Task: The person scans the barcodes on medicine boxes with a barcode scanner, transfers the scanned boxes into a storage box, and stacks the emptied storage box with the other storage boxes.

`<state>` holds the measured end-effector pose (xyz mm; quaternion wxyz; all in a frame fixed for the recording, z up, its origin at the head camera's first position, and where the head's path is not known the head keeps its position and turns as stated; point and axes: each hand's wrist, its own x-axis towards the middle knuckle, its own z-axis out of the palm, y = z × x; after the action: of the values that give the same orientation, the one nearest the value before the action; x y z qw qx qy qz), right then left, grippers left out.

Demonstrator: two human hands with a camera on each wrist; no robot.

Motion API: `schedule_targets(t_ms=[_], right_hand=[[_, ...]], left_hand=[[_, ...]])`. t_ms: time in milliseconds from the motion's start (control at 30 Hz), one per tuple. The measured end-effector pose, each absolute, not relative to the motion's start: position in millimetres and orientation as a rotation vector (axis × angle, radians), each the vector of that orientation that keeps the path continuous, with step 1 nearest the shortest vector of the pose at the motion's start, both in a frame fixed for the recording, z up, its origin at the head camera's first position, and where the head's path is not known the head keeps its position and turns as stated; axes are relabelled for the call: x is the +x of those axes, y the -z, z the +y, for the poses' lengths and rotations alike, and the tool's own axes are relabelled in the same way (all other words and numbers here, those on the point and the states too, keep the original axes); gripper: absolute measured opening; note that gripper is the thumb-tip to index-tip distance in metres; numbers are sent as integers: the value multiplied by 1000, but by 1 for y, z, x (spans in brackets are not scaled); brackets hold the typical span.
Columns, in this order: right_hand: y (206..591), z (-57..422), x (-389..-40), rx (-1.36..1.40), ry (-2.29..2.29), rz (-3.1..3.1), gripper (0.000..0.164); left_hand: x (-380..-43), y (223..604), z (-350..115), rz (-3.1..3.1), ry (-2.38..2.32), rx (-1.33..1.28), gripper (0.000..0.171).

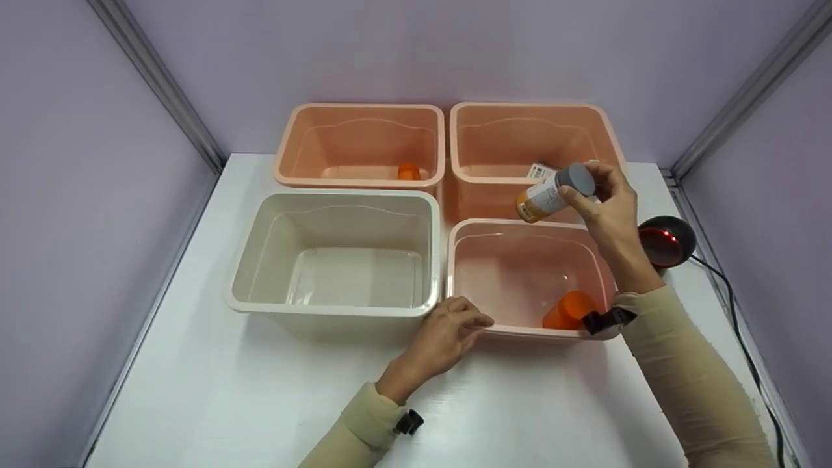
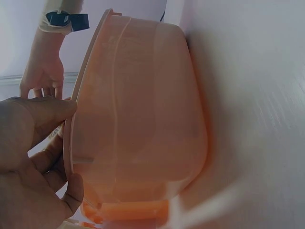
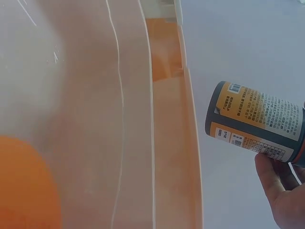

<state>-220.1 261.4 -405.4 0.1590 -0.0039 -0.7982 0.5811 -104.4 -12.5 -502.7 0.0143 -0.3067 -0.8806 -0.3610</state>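
My right hand (image 1: 611,208) holds a bottle (image 1: 543,197) by its grey cap, tilted with its base down and to the left. The bottle has an orange-and-white printed label, seen close up in the right wrist view, and hangs above the far rim of the front-right pink bin (image 1: 507,260). An orange cylindrical container (image 1: 571,311) lies in that bin's near right corner. My left hand (image 1: 445,335) grips the bin's near rim at its left corner; the left wrist view shows thumb and fingers around the rim.
A white bin (image 1: 335,311) stands at the front left. Behind are two peach bins; the back-left bin (image 1: 364,183) holds an orange item (image 1: 408,171), the back-right bin (image 1: 484,179) a white labelled item (image 1: 539,171). A black device (image 1: 666,240) with red lights and a cable sits right.
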Motion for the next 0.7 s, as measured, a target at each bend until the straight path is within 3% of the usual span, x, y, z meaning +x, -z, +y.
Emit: schedule_targets(t_ms=[700], right_hand=[[405,227,-250,96,-1757,-2240,51]], left_hand=[[-106,504,-14,-2750,1106,-959,17]])
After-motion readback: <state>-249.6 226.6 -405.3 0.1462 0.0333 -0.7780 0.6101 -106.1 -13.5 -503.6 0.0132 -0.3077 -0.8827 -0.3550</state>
